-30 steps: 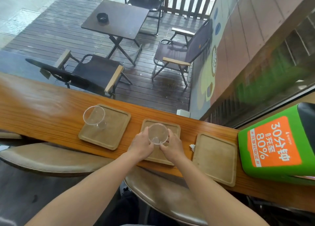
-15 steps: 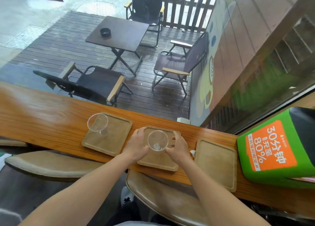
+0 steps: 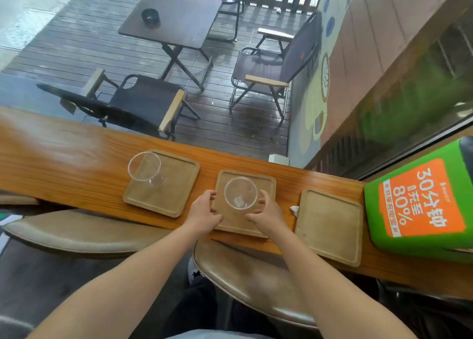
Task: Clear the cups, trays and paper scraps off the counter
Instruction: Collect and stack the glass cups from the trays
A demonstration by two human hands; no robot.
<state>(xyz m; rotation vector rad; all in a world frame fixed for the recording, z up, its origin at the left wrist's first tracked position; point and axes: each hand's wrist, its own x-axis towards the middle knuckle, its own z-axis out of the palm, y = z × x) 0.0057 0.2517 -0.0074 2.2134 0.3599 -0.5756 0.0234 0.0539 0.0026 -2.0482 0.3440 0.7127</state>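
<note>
Three square wooden trays lie in a row on the wooden counter (image 3: 64,159). A clear plastic cup (image 3: 240,192) stands on the middle tray (image 3: 266,182). My left hand (image 3: 203,212) and my right hand (image 3: 267,212) flank that cup, fingers spread, a small gap on each side. Another clear cup (image 3: 147,171) stands on the left tray (image 3: 176,185). The right tray (image 3: 330,226) carries nothing. A small white paper scrap (image 3: 294,210) lies between the middle and right trays.
A green box with an orange label (image 3: 419,203) sits at the counter's right end. Padded stools (image 3: 84,232) stand under the near edge. Behind the counter is a window onto a deck with a table and chairs.
Both hands have come off the middle cup and spread apart; the cup now stands free on its tray. The camera has shifted slightly.
</note>
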